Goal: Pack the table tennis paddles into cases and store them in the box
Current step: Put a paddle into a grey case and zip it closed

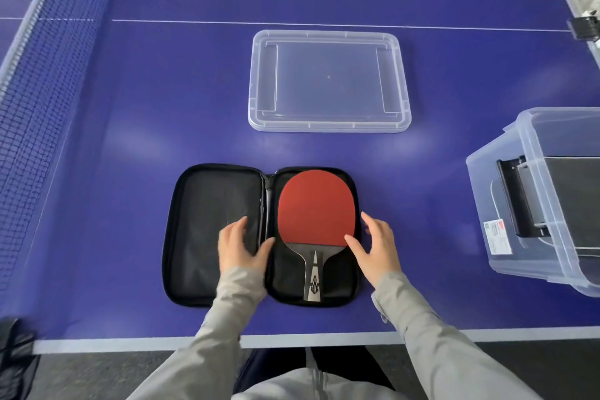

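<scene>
Both our hands are open and gripping nothing. Our left hand (242, 245) lies flat on the empty left half of the case (211, 204), fingers spread; we reckon it pins that half down so the case sits splayed and steady. Our right hand (376, 243) is at the case's right edge, thumb against the rim of the paddle (313, 208), which looks like squaring it in its half.

The paddle lies red side up in the right half, handle toward us, so it seems seated and the next move should be folding the case over and zipping it.

The lid (328, 81) lies flat further out on the table (146, 91), well apart from the case, which leaves the box (480, 204) at our right open for loading.

The count: one paddle, one open case, one lid, one box. Something dark and flat (571, 178) is inside the box; we can't tell if it's another case.
</scene>
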Demonstrator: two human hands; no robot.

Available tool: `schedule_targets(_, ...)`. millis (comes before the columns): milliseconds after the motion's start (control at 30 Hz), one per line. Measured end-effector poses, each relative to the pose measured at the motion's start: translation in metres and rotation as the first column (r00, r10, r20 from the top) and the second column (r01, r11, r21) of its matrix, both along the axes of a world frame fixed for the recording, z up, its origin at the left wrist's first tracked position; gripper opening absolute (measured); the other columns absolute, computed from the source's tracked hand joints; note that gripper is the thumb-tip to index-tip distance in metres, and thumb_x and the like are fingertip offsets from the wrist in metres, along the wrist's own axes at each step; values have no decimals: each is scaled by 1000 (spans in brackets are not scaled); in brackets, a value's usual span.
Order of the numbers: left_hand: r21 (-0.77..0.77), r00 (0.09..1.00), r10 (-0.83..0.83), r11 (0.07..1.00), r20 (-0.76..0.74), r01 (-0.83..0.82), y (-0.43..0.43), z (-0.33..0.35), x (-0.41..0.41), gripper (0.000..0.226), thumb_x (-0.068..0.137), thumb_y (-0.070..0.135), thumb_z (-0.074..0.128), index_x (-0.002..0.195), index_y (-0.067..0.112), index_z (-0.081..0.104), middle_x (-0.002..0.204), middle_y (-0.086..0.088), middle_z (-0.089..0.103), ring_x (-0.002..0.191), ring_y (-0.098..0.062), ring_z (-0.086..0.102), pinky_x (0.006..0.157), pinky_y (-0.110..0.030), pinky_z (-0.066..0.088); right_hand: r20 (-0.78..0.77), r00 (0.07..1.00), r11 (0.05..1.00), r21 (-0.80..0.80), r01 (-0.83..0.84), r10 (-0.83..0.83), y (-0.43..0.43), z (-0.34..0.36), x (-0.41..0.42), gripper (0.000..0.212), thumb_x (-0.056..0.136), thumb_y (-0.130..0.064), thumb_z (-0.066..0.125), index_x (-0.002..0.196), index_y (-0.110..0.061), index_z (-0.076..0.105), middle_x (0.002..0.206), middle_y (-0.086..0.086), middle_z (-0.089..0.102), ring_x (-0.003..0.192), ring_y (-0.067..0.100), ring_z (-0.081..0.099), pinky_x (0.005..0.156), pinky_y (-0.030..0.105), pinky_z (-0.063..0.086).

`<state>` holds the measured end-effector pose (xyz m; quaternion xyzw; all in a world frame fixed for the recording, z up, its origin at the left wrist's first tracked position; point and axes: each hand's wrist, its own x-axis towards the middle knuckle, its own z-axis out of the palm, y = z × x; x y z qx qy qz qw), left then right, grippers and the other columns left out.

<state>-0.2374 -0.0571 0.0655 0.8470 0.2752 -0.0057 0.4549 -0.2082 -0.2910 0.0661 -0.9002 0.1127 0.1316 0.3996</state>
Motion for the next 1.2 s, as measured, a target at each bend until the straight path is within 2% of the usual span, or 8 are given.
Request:
schedule_targets(167, 337, 937, 278, 921, -213, -196, 94, -2, -36, 81, 70, 35, 80, 136, 10, 42, 140, -12, 37, 128, -36, 33, 106, -50, 27, -105, 966, 917, -304, -257, 236, -26, -10, -37, 70, 87, -39, 62, 147, -23, 30, 152, 3, 28, 141, 20, 23, 106, 36, 27)
schedule_targets(333, 158, 933, 210, 973, -292, -169, 119, -1, -58, 52, 71, 29, 63, 118, 8, 60, 130, -15, 47, 119, -37, 42, 100, -47, 37, -200, 922, 825, -412, -386, 331, -26, -15, -47, 71, 91, -44, 53, 150, -25, 17, 159, -2, 6, 147, 14, 6, 110, 33, 21)
schedule_targets(400, -26, 940, 244, 966, -239, -257, 119, 8, -63, 38, 81, 3, 55, 116, 17, 58, 118, -12, 57, 95, -31, 59, 70, -40, 55, -213, 921, 819, -422, -388, 327, -25, -12, -44, 69, 92, -44, 52, 150, -26, 19, 159, -3, 7, 146, 14, 7, 110, 33, 22)
schedule_targets(500, -284, 951, 293, 908, -96, -308, 110, 41, -68, 54, 81, -14, 41, 104, 33, 55, 107, -4, 67, 68, -7, 64, 43, -15, 48, -122, 968, 913, -326, -246, 217, -19, 2, -38, 60, 92, -33, 55, 146, -20, 32, 155, 2, 24, 143, 18, 20, 108, 37, 25)
schedule_targets(667, -284, 986, -11, 957, 167, 59, 36, 108, -63, 60, 67, -8, 59, 117, 26, 61, 102, 9, 72, 88, 4, 64, 67, -12, 52, 239, 971, 1000, 3, 12, -12, 7, 51, -19, 33, 91, -16, 60, 123, -16, 58, 125, -1, 54, 122, 13, 45, 107, 31, 34)
schedule_targets(767, -179, 953, -247, 944, 173, 277, -24, 115, -59, 57, 62, 9, 64, 118, 25, 61, 107, 10, 68, 93, 4, 61, 78, -12, 50, 189, 981, 963, 269, -8, -45, 33, 82, -10, 22, 94, -20, 54, 108, -35, 59, 116, -15, 54, 117, 3, 46, 101, 9, 31)
schedule_targets(933, -35, 856, -505, 859, 111, 511, -81, 97, -47, 64, 68, 17, 74, 128, 20, 56, 117, 10, 63, 103, -2, 49, 86, -7, 34, -52, 994, 956, 274, 106, -95, 45, 82, -1, 20, 84, -26, 67, 97, -19, 54, 100, 4, 58, 94, 18, 57, 83, 29, 44)
schedule_targets(1200, -208, 933, -93, 978, -348, 20, -16, 34, 6, 84, 74, 44, 74, 143, 21, 31, 145, 1, 35, 133, -20, 34, 109, -42, 34, -258, 939, 960, 100, 261, -228, 7, 30, 4, 36, 84, -14, 67, 115, -5, 52, 120, 13, 51, 103, 24, 52, 85, 24, 37)
